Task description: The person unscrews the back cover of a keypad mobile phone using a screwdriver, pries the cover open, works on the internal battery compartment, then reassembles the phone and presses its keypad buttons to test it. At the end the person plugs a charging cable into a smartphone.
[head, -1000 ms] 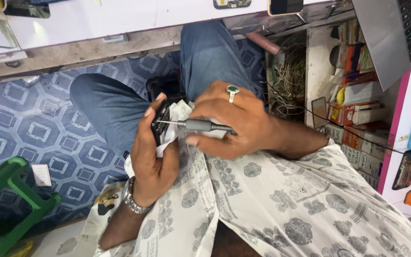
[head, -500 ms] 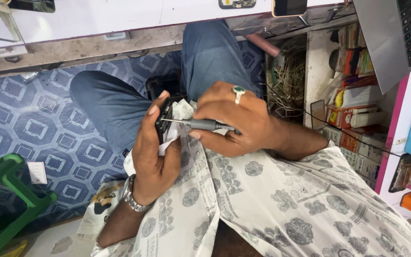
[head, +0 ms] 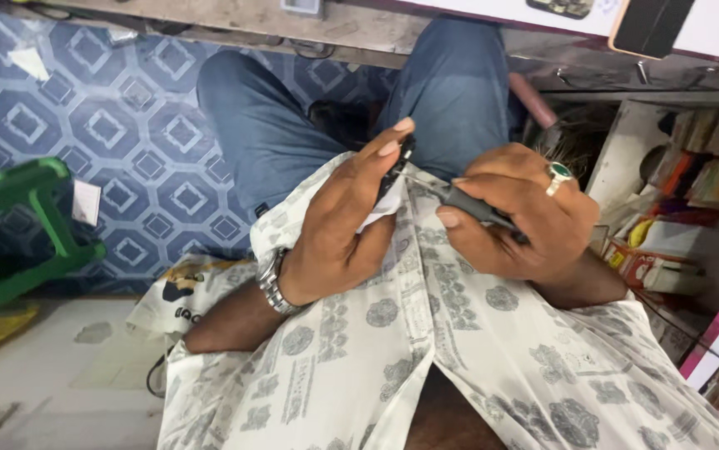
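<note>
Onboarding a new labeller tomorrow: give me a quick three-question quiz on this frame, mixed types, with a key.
1. True or false: the left hand holds a small dark device upright over the lap.
2. Multiple choice: the right hand grips A) a spoon, B) a thin screwdriver, C) a brush.
3. Fill in: the green ring sits on the ___ hand.

Key: 1 true; 2 B; 3 right. The screwdriver's tip points at the device's edge; whether it touches cannot be told. A wristwatch is on the left wrist, and a green stool stands on the floor.
</note>
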